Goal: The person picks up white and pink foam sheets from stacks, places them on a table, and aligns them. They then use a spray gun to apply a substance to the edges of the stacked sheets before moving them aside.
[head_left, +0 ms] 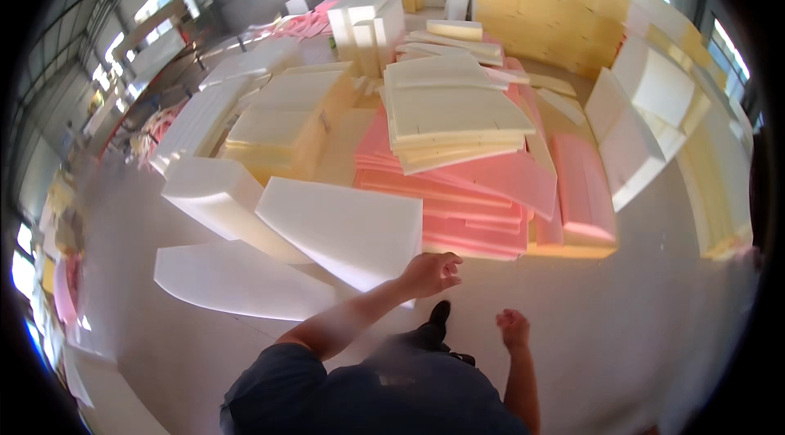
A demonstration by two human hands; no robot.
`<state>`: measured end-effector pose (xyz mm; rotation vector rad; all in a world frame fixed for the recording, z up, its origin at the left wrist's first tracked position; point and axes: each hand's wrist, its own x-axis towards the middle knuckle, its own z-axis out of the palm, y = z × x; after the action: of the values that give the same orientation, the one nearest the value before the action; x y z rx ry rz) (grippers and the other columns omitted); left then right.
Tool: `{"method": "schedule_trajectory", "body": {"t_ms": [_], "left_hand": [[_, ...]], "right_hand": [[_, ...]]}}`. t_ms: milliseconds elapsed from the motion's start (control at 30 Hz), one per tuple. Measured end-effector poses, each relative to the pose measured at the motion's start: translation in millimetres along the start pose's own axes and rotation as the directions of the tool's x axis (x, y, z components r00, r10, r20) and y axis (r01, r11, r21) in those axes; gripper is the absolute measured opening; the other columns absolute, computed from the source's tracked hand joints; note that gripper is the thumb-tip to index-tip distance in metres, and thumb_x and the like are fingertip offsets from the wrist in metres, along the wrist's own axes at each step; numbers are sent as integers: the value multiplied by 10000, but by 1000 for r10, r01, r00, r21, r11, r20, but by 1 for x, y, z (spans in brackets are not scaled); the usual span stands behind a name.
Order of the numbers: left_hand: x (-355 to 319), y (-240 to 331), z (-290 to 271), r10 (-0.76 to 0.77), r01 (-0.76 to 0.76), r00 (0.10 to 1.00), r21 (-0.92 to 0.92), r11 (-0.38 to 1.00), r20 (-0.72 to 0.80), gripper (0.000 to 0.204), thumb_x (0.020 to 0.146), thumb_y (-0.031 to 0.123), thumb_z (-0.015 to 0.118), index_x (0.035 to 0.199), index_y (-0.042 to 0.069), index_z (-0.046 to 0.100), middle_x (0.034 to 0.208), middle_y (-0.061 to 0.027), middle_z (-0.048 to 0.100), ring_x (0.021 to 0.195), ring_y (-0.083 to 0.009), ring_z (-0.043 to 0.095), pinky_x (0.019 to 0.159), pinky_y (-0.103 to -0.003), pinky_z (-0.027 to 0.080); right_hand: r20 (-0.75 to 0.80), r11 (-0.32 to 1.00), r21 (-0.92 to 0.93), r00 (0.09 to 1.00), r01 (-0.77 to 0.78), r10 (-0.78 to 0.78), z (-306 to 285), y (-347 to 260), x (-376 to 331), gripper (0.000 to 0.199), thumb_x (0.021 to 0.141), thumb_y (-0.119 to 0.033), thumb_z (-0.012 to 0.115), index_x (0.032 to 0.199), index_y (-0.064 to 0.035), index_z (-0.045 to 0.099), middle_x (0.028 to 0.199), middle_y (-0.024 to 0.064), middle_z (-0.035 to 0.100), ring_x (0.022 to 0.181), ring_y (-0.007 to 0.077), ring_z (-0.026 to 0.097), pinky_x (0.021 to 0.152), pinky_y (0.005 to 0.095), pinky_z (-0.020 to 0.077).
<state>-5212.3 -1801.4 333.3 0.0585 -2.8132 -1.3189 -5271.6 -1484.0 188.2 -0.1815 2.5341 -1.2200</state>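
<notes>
While left hand (431,273) touches white foam slab (347,230) corner, fingers curled, grip unclear, right hand (513,329) loosely closed, empty

Foam slab (347,230) on floor (621,312) in front; foam stack (450,112) behind it, wall panels (654,108) at right.

Pale grey floor (621,304) carries it all: white foam slabs (343,230) lie flat at the near left, a pink foam stack (474,206) sits just beside them, cream sheets (450,112) piled on top, yellow foam blocks (564,18) along the far wall.
</notes>
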Motion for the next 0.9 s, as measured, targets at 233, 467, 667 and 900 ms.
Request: {"method": "schedule_trajectory", "body": {"t_ms": [233, 467, 667, 900], "left_hand": [[91, 7, 1, 25, -30, 998, -83, 996, -59, 427, 807, 281, 754, 1148, 57, 628, 973, -92, 708, 906, -248, 690, 805, -363, 536], [107, -20, -40, -247, 234, 933, -78, 969, -262, 410, 797, 249, 761, 1139, 57, 641, 949, -99, 709, 873, -252, 693, 786, -366, 543], [98, -41, -61, -464, 449, 783, -139, 882, -414, 465, 768, 189, 798, 1188, 69, 639, 957, -93, 713, 882, -224, 697, 788, -339, 552], [68, -73, -69, -522, 569, 540, -170, 804, -661, 426, 772, 165, 804, 1150, 51, 642, 978, -94, 712, 889, -220, 696, 805, -337, 557]], "right_hand": [[257, 984, -112, 960, 141, -108, -7, -29, 113, 384, 811, -231, 730, 1064, 50, 665, 859, 152, 726, 785, 200, 706, 731, 325, 555], [467, 917, -159, 846, 366, -257, 11, -89, 238, 406, 824, -243, 715, 1088, 58, 653, 892, 158, 726, 820, 225, 709, 761, 327, 547], [629, 930, 16, 719, 368, -295, 76, -144, 326, 433, 813, -268, 717, 1083, 64, 654, 940, 174, 726, 899, 251, 708, 794, 343, 541], [778, 888, 35, 546, 458, -312, 156, -215, 361, 424, 832, -218, 708, 1132, 72, 635, 952, 171, 729, 906, 240, 710, 805, 340, 549]]}}
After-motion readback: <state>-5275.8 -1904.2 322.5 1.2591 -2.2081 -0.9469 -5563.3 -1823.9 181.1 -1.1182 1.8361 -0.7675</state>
